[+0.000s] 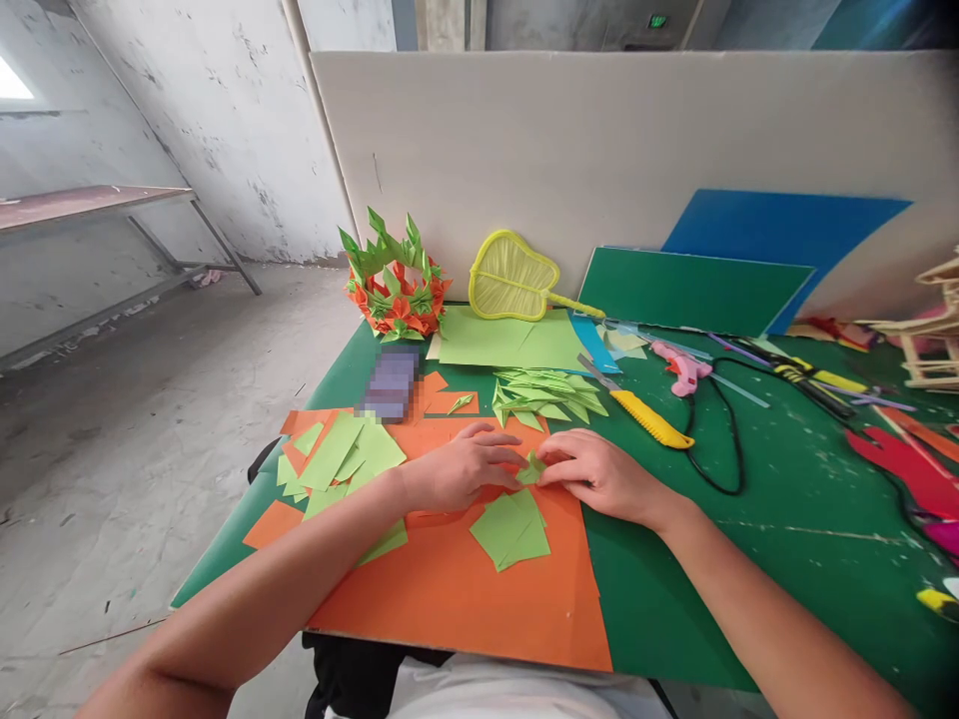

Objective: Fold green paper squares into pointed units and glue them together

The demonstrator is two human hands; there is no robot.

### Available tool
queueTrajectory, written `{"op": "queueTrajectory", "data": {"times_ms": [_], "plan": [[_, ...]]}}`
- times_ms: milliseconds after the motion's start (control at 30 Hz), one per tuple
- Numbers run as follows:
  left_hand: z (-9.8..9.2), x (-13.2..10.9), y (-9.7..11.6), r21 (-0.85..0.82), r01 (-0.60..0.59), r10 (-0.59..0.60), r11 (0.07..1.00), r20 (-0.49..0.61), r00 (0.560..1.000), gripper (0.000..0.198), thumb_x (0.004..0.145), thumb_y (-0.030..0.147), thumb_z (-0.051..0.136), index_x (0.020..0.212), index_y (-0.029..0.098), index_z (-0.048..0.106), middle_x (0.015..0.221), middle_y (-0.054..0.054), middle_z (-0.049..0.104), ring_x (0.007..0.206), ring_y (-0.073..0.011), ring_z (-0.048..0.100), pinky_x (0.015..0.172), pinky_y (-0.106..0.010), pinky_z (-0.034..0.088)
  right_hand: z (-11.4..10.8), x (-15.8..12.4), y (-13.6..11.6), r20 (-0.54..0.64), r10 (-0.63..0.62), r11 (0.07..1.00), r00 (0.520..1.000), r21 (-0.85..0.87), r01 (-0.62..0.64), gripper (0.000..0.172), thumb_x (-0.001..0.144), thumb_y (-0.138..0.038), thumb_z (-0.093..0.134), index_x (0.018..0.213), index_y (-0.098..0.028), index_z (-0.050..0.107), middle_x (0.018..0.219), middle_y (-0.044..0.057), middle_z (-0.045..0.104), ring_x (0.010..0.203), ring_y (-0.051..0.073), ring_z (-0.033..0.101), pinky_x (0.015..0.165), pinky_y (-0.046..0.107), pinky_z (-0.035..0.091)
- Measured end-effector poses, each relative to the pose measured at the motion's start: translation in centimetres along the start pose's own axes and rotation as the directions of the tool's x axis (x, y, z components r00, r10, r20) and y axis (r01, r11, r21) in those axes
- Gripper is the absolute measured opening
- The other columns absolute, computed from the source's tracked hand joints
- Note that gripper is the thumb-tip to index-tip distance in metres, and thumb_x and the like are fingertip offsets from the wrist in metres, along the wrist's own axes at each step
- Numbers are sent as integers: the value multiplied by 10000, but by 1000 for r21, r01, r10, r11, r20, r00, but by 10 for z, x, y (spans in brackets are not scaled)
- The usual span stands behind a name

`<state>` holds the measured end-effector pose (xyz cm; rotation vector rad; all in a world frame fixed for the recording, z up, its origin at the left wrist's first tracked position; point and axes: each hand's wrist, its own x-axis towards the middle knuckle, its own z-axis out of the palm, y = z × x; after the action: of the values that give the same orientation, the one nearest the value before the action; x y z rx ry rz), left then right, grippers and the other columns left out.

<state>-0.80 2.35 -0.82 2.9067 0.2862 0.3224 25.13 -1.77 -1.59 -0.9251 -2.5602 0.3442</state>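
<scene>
Between my fingertips is a small folded piece of green paper point(531, 468), lying low over an orange sheet. My left hand point(466, 469) reaches it from the left, fingers bent and pressed to its edge. From the other side, my right hand point(599, 473) pinches its right edge between thumb and fingers. Just below lie several green paper squares point(511, 529), overlapping on the orange sheet point(479, 609). Beyond my hands is a pile of folded green paper pieces point(550, 395). One small folded green piece point(460, 403) sits apart on an orange scrap.
Green paper squares point(341, 454) spread under my left forearm. A yellow utility knife point(650, 417) and a pink glue gun point(680, 367) with a looping black cord lie to the right. At the back stand a green-and-orange paper basket point(397, 300) and a yellow fly swatter point(513, 278).
</scene>
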Motion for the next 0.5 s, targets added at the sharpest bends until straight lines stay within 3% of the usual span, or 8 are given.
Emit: {"op": "queueTrajectory", "data": {"times_ms": [167,333,500], "plan": [[-5,0,-2,6,13,-13,1000,59,998,319,889,148,485,1140,282,628,1299,-37,578,1327,-262,370,1105,-496,194,2,1,-2,-27,-9,1000,1000,-23,8,289,894,-117,470,894,-266,719,1002,51,641,1014,198,571,883,364,435],[-4,0,-5,-3,-50,50,999,94,994,424,855,53,449,1176,280,608,1273,-37,596,1325,-213,391,1159,-483,102,0,1,1,14,-29,999,999,-32,29,299,903,-116,468,948,-275,718,1045,42,657,1001,184,581,887,363,427],[-2,0,-6,0,-53,53,999,113,992,446,859,52,428,1221,264,581,1300,-63,565,1239,-200,486,1169,-461,130,-1,2,4,12,-52,997,999,-61,52,307,915,-127,465,965,-290,721,1158,37,637,1087,197,559,926,386,409]]}}
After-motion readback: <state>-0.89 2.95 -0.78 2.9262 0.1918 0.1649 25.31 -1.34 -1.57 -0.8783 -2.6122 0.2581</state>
